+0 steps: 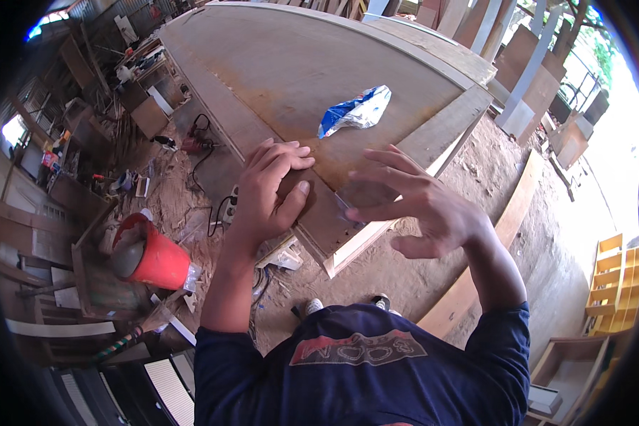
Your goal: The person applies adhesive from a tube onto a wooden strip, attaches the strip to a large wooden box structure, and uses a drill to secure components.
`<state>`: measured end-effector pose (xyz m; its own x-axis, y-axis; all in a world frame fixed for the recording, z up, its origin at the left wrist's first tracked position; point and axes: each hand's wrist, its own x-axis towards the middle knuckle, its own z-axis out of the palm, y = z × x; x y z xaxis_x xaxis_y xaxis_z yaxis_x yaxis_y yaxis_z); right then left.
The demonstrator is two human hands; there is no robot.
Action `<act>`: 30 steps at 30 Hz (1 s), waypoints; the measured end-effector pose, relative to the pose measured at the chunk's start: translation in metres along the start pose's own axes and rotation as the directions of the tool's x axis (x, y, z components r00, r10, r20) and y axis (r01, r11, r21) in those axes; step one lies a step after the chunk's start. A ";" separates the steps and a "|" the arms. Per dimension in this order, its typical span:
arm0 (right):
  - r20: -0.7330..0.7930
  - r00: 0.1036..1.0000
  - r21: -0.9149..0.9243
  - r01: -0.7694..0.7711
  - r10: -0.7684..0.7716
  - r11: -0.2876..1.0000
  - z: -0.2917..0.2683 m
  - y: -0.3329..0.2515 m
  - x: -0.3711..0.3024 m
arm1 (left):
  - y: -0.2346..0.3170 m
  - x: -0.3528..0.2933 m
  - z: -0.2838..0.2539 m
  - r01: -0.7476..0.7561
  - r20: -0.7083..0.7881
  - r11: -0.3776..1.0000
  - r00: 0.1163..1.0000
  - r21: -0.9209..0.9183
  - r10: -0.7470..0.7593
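Observation:
A large brown wooden panel with a framed border stretches away from me, its near corner pointing at my body. On its left border, close to that corner, rests my left hand. Its fingers are loosely bent and apart, with nothing in them. My right hand hovers over the corner's right side, fingers spread and slightly blurred. Below its fingertips lies a small translucent strip, whose kind I cannot make out. A crumpled blue and white plastic packet sits on the panel beyond my hands.
To the left stand a red bucket and a corded power tool near a power strip. A long wooden plank lies on the dirt floor at right. Yellow shelving stands at far right; boards lean at the back.

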<state>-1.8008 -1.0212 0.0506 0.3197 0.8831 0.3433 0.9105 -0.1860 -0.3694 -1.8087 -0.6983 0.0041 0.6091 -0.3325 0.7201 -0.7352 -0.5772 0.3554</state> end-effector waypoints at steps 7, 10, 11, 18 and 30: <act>-0.006 0.997 0.244 0.078 -0.079 0.967 -0.013 0.011 0.011 | -0.001 -0.003 0.004 0.006 -0.022 1.000 1.000 0.016 -0.005; -0.011 1.000 0.161 0.027 -0.025 0.987 0.003 0.010 0.023 | -0.001 -0.002 0.002 0.035 0.019 0.999 0.999 0.026 -0.036; -0.013 1.000 0.106 0.008 -0.007 0.994 0.006 0.009 0.023 | -0.001 0.000 0.003 0.012 0.010 1.000 1.000 0.026 -0.012; 0.008 0.990 0.198 0.139 -0.143 0.970 -0.008 0.001 0.008 | -0.002 -0.004 0.003 0.004 -0.033 1.000 0.999 0.030 -0.003; -0.364 0.931 -0.064 -0.011 -0.013 0.998 0.042 -0.023 -0.028 | 0.001 -0.003 0.003 0.025 -0.011 1.000 1.000 0.012 -0.025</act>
<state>-1.8421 -1.0236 0.0133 0.3814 0.6679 0.6390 0.9218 -0.2227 -0.3174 -1.8105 -0.6999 0.0000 0.6238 -0.3094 0.7177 -0.7161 -0.5940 0.3664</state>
